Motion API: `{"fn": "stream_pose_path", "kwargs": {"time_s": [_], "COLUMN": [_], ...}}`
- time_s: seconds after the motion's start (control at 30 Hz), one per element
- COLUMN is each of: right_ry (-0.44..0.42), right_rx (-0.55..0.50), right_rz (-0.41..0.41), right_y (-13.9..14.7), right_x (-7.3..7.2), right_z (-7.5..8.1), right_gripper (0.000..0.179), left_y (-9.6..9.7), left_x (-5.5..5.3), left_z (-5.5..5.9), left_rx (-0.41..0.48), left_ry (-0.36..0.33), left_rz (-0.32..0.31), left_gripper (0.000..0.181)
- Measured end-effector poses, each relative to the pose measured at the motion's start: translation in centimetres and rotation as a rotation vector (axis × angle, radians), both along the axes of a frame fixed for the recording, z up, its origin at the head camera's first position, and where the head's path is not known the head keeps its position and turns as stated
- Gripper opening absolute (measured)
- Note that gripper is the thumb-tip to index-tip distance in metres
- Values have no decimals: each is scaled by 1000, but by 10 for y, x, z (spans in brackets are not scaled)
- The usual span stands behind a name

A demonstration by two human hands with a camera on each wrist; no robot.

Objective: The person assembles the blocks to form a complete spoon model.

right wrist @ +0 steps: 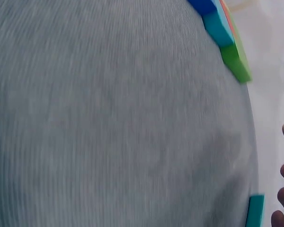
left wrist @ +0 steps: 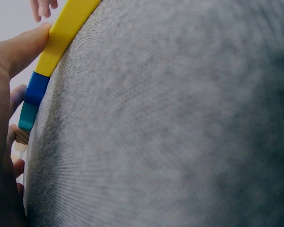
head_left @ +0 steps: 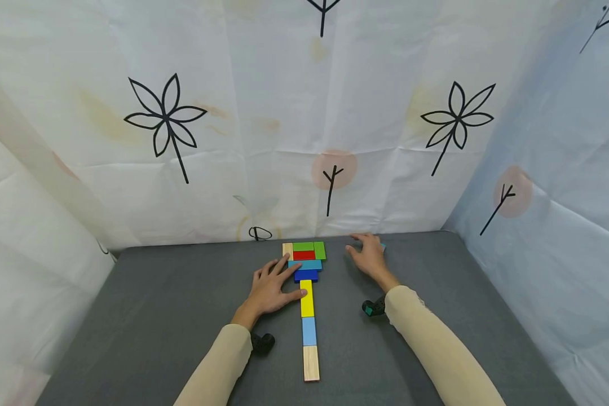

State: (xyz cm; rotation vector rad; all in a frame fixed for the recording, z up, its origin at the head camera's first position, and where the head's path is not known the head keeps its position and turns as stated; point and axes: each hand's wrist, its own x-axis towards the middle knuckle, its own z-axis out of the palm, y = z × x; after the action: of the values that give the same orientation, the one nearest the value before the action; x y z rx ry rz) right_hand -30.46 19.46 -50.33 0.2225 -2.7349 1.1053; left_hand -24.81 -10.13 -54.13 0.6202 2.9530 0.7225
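Flat coloured blocks lie joined in a figure on the grey table. At its top, a wooden block [head_left: 287, 248], green blocks [head_left: 303, 246] and a red block [head_left: 303, 255] sit together. Below come a teal block [head_left: 312, 264], a dark blue block [head_left: 305, 276], a yellow block [head_left: 307, 304], a light blue block [head_left: 309, 331] and another wooden block [head_left: 311, 363]. My left hand [head_left: 269, 290] lies spread along the left side, its thumb touching the yellow block. My right hand [head_left: 369, 256] is off to the right, fingers loosely bent, near a separate teal block [right wrist: 255, 211] that it partly hides.
The grey table [head_left: 172, 316] ends at a white cloth backdrop [head_left: 264, 186] with drawn plants, close behind the top blocks. More cloth [head_left: 563, 254] hangs at the right side. Dark wrist cameras [head_left: 374, 307] sit by both sleeves.
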Motion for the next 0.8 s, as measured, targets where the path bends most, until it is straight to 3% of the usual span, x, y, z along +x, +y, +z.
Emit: {"fn": "stream_pose_path", "kwargs": {"time_s": [0.2,0.43,0.63,0.8], "right_ry": [-1,-45,-98,-117], "right_rx": [-7,60,124,118], "right_rz": [-78,-182,-207,-223], "right_y": [21,36,43,46], "right_x": [-1,-3,-2,-1], "right_z": [-1,-4,-8,-10], "right_gripper": [44,49,51,49], "left_y": [-2,-1,-1,0], "left_x": [-1,-3,-4,-3], "left_z": [-1,-2,-3,-3], "left_rx": [22,-8,-22,-13], "left_ry": [40,8,-7,4], "left_rz": [-11,-2,0,1], "left_gripper": [78,79,79,79]}}
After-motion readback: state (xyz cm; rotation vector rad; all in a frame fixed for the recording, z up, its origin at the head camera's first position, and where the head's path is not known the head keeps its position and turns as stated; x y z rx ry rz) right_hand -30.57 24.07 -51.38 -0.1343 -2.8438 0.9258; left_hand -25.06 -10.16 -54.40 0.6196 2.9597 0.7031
